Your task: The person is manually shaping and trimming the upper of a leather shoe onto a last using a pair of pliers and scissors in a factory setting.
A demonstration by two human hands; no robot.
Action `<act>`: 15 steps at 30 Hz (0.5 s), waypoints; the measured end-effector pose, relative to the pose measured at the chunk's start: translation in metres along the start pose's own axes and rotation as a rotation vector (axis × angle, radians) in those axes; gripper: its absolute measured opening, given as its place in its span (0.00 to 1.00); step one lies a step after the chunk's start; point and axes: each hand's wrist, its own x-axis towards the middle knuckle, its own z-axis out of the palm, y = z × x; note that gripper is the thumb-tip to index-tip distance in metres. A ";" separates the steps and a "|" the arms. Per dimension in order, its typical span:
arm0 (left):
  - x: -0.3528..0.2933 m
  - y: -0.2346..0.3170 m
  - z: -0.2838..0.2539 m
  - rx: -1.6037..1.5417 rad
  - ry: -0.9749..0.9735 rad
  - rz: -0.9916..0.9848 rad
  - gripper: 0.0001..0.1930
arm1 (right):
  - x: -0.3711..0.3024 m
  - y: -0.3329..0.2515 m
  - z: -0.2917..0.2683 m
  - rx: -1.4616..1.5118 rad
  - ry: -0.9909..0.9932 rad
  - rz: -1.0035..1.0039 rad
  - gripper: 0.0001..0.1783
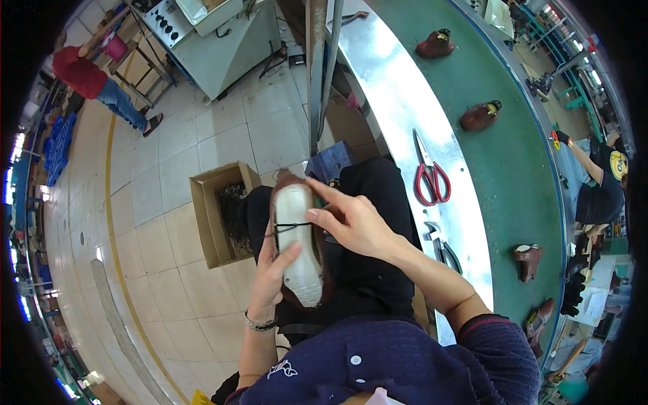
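Maroon shoe (304,244) lying sole-up, right of cardboard box (206,233). Left hand (273,275) gripping, thumb pressing sole; right hand (359,224) spreading thumb and forefinger, cord (290,225) pinch unclear. Loosening left grip possibly dropping shoe.

Smooth, shiny metal worktop (403,101)
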 end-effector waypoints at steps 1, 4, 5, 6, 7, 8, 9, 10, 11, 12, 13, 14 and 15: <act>0.004 -0.002 -0.008 -0.057 0.042 -0.036 0.36 | 0.002 0.006 0.003 0.029 0.017 -0.025 0.26; 0.023 -0.010 -0.032 -0.209 0.102 -0.159 0.29 | -0.003 0.035 -0.010 -0.079 0.246 -0.056 0.24; 0.028 -0.013 -0.040 -0.298 0.099 -0.256 0.26 | -0.008 0.051 -0.020 -0.146 0.324 -0.001 0.22; 0.033 -0.016 -0.041 -0.350 0.092 -0.214 0.23 | -0.014 0.069 -0.033 -0.214 0.400 0.051 0.21; 0.032 -0.017 -0.041 -0.359 0.112 -0.200 0.22 | -0.028 0.086 -0.043 -0.290 0.529 0.123 0.19; 0.031 -0.017 -0.042 -0.368 0.128 -0.191 0.22 | -0.046 0.099 -0.057 -0.331 0.537 0.324 0.19; 0.026 -0.014 -0.041 -0.374 0.133 -0.194 0.22 | -0.076 0.132 -0.066 -0.331 0.640 0.283 0.20; 0.016 -0.009 -0.041 -0.388 0.143 -0.206 0.22 | -0.105 0.151 -0.072 -0.401 0.622 0.344 0.23; 0.007 -0.004 -0.043 -0.402 0.154 -0.217 0.22 | -0.131 0.152 -0.072 -0.584 0.546 0.453 0.29; -0.001 0.000 -0.045 -0.404 0.156 -0.221 0.22 | -0.159 0.163 -0.071 -0.666 0.481 0.503 0.33; -0.009 0.004 -0.047 -0.416 0.144 -0.220 0.22 | -0.183 0.172 -0.066 -0.746 0.416 0.551 0.37; -0.014 0.007 -0.051 -0.427 0.132 -0.216 0.23 | -0.197 0.170 -0.057 -0.788 0.388 0.589 0.40; -0.014 0.007 -0.058 -0.403 0.103 -0.258 0.25 | -0.206 0.173 -0.052 -0.771 0.402 0.612 0.39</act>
